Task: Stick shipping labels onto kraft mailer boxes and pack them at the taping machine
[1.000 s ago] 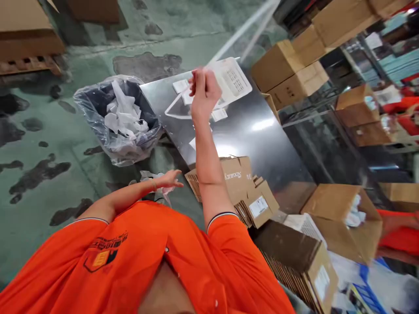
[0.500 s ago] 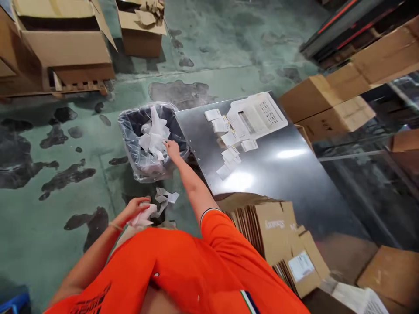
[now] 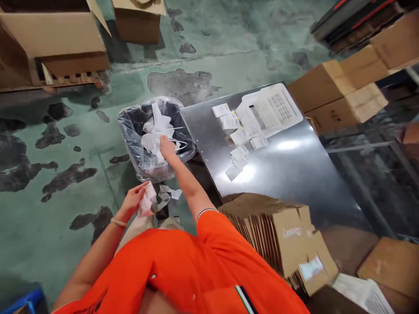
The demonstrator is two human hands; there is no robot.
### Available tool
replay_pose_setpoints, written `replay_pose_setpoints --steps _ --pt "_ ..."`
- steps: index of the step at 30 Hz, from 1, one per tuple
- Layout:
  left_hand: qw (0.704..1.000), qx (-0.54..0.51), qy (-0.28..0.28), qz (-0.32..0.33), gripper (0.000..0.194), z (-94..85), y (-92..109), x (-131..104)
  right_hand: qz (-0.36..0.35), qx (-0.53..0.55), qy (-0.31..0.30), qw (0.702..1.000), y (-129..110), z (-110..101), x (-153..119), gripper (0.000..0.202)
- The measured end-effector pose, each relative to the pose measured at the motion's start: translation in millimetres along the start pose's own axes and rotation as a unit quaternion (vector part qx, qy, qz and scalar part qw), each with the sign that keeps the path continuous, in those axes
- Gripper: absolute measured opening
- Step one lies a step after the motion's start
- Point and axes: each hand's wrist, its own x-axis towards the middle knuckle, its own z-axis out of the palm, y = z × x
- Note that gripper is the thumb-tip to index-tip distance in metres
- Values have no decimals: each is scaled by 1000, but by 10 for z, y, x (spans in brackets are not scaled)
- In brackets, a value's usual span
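Observation:
A bin (image 3: pixel 129 152) lined with clear plastic stands on the floor in front of me, with crumpled white paper (image 3: pixel 160 124) inside. My right hand (image 3: pixel 166 147) reaches into it, fingers curled against the paper; what they grip is hidden. A thin white loop (image 3: pixel 183 143) shows beside that hand. Just below the bin's near edge, my left hand (image 3: pixel 133 200) is closed on a pale pinkish-white sheet of paper (image 3: pixel 148 199). A curled white paper strip (image 3: pixel 165 196) hangs or lies to the right of the sheet; which one I cannot tell.
A metal table (image 3: pixel 278 170) adjoins the bin on the right, bearing small white cards (image 3: pixel 240 135) and a printed white sheet (image 3: pixel 278 104). Flattened cartons (image 3: pixel 291 235) stand at its near side. Cardboard boxes (image 3: pixel 59 35) sit on a pallet at the far left.
My right hand has moved left over the paper in the bin, and the white loop now shows. My left hand has risen toward the bin with its paper.

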Motion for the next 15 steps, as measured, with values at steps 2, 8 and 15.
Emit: replay_pose_setpoints --steps 2,8,15 --pt "1000 -15 -11 22 89 205 303 95 4 108 24 994 138 -217 -408 18" --pt "985 3 -152 87 87 1076 1006 303 26 474 5 880 680 -701 -1923 54" --pt "979 59 -165 101 60 2078 1045 317 88 460 199 861 878 -777 -2749 50"
